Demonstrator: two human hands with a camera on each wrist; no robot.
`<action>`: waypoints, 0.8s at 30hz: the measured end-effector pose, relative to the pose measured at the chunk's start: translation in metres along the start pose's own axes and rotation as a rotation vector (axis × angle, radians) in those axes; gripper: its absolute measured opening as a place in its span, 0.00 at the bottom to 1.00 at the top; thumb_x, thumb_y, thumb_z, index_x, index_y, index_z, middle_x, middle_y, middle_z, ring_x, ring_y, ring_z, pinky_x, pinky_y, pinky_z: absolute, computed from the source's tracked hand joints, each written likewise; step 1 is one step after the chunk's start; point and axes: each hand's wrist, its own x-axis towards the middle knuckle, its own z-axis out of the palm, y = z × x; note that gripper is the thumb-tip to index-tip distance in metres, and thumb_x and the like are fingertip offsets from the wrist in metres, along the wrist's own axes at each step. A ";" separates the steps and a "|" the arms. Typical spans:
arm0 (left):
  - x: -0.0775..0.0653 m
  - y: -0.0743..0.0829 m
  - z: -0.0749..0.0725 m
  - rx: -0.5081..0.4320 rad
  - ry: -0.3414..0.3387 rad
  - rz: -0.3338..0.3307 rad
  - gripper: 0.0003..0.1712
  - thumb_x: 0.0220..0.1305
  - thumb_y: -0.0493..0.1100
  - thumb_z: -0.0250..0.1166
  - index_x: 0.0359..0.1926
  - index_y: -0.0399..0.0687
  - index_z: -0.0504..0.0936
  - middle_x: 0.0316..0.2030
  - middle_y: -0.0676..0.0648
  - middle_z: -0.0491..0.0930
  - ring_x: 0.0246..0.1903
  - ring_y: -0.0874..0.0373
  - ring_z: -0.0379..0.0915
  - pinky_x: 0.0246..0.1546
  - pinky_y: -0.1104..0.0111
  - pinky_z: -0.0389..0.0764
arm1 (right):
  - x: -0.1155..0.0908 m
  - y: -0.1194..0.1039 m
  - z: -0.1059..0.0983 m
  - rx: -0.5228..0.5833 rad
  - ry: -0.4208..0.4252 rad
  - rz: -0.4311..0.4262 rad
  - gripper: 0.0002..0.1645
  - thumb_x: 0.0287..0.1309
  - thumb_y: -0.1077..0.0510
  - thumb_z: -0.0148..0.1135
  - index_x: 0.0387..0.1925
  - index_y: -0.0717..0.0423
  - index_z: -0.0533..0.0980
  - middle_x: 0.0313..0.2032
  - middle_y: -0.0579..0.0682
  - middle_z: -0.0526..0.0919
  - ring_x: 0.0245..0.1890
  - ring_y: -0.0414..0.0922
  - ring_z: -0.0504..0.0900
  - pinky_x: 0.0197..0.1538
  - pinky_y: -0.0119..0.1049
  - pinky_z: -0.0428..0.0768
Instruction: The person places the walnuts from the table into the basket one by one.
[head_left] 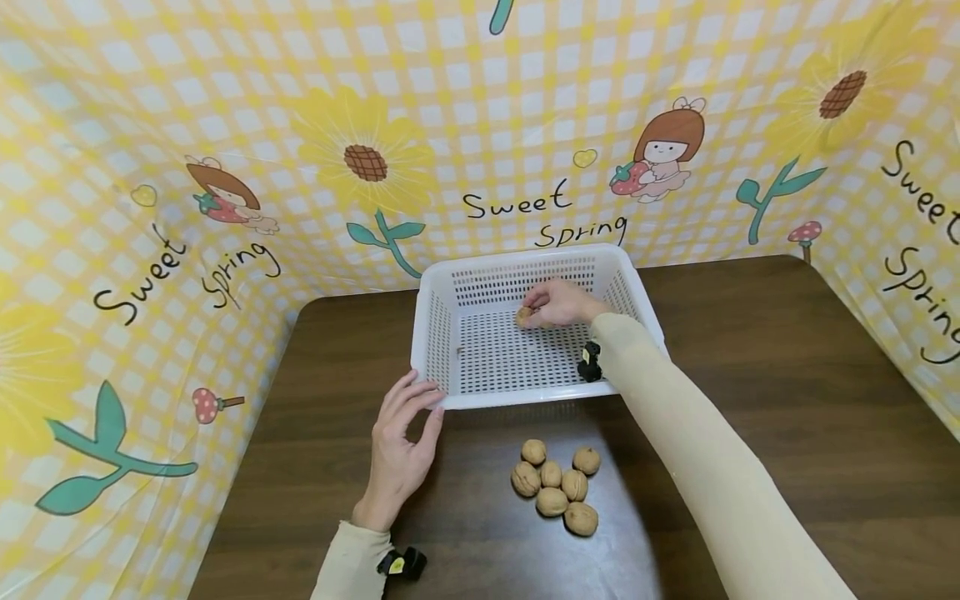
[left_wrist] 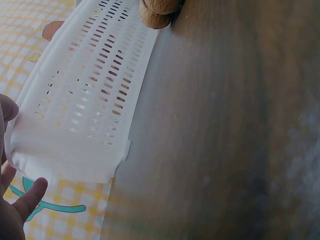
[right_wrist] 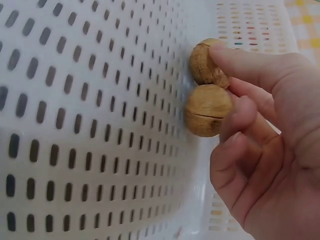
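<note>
A white plastic basket (head_left: 530,400) with slotted walls stands on the table. My left hand (head_left: 401,446) holds its near left corner, fingers over the rim and thumb at the outer edge. Inside the basket, my right hand (head_left: 558,302) pinches a walnut (right_wrist: 202,62) between thumb and fingers, low over the slotted floor. A second walnut (right_wrist: 209,111) touches the first, beside the curled fingers in the right wrist view; whether the hand bears it too is unclear. Several walnuts (head_left: 552,502) lie grouped on the table in front of the basket.
The dark wooden table (head_left: 750,375) extends to both sides of the basket. A yellow checked cloth (head_left: 480,108) with printed flowers hangs behind and at the sides, close to the basket's far rim. My right forearm (head_left: 697,442) passes over the basket's near right corner.
</note>
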 end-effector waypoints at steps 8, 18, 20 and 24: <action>0.000 -0.002 0.002 0.000 0.015 0.007 0.13 0.66 0.30 0.70 0.49 0.45 0.91 0.53 0.42 0.87 0.71 0.39 0.72 0.78 0.65 0.67 | -0.009 -0.009 -0.013 0.046 0.029 -0.039 0.33 0.68 0.47 0.70 0.68 0.57 0.77 0.68 0.57 0.81 0.58 0.55 0.84 0.54 0.46 0.87; -0.001 -0.003 -0.001 -0.011 0.028 0.000 0.13 0.66 0.30 0.70 0.49 0.45 0.91 0.53 0.41 0.88 0.71 0.39 0.72 0.79 0.65 0.66 | -0.043 -0.051 -0.044 0.111 0.086 -0.241 0.24 0.69 0.50 0.71 0.62 0.53 0.82 0.61 0.54 0.88 0.38 0.48 0.87 0.38 0.40 0.87; 0.000 -0.003 0.000 -0.008 0.025 0.006 0.14 0.66 0.30 0.70 0.49 0.45 0.91 0.53 0.41 0.87 0.71 0.38 0.72 0.78 0.63 0.68 | -0.055 -0.057 -0.044 0.108 0.108 -0.270 0.23 0.68 0.50 0.72 0.61 0.52 0.83 0.59 0.52 0.89 0.43 0.48 0.88 0.42 0.40 0.87; 0.001 -0.002 0.000 -0.006 0.024 0.019 0.14 0.66 0.29 0.70 0.49 0.45 0.91 0.53 0.40 0.87 0.71 0.38 0.72 0.78 0.61 0.69 | -0.087 -0.061 -0.031 0.125 0.129 -0.338 0.20 0.67 0.51 0.74 0.57 0.50 0.85 0.55 0.50 0.90 0.47 0.48 0.88 0.47 0.37 0.86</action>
